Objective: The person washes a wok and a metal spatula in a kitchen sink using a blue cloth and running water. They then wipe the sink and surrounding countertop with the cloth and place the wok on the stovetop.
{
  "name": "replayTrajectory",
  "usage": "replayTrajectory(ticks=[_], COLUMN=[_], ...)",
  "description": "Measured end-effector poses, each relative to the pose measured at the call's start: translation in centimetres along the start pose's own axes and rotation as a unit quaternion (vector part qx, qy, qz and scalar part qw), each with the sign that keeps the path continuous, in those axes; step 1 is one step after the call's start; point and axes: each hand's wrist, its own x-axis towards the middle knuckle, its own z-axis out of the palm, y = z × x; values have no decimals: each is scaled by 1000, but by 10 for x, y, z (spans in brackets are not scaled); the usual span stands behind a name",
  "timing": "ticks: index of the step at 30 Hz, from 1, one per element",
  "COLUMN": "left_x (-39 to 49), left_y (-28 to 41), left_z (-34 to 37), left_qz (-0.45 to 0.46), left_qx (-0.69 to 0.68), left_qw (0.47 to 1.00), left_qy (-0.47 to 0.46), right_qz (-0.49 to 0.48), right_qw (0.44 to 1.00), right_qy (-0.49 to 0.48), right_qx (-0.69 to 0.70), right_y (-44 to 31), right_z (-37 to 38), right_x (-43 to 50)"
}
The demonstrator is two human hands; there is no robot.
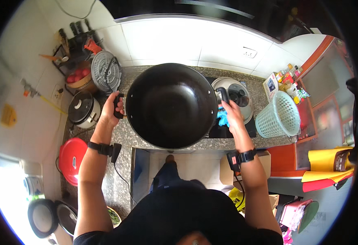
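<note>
A large black wok [172, 107] fills the middle of the head view, its bare inside facing up. My left hand [112, 108] grips the black side handle at its left. On the opposite side, my right hand [231, 111] is closed around the other black handle [224, 94]. A crumpled blue cloth [223, 118] shows beside my right fingers, partly hidden; whether I hold it cannot be told. Behind the right handle, a pot with a glass-centred lid [240, 95] stands on the black cooktop [247, 131]. The wok hides part of the cooktop and the speckled counter [122, 134].
At the right stand a pale green perforated basket [266, 122] and several condiment bottles [289, 75]. A rice cooker [84, 110], a red lid-like item [73, 160], a grey steamer rack [103, 72] and a knife holder [77, 39] line the left. A range hood [215, 18] overhangs the back.
</note>
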Motion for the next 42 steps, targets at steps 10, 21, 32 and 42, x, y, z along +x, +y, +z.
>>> replayTrajectory(ticks=[10, 21, 32, 42], left_x=[140, 172, 177, 137], left_y=[28, 21, 21, 10], left_z=[16, 11, 8, -15], left_qz=[-4, -55, -63, 187], left_qx=[16, -6, 9, 388], left_qw=[1000, 998, 997, 880], left_qy=[7, 34, 36, 202], right_qz=[-8, 69, -8, -72], right_qw=[997, 996, 986, 779], right_qy=[66, 53, 57, 240], right_qx=[-49, -36, -157, -574], right_y=[-5, -2, 15, 1], right_z=[38, 36, 30, -109], right_x=[122, 145, 147, 142])
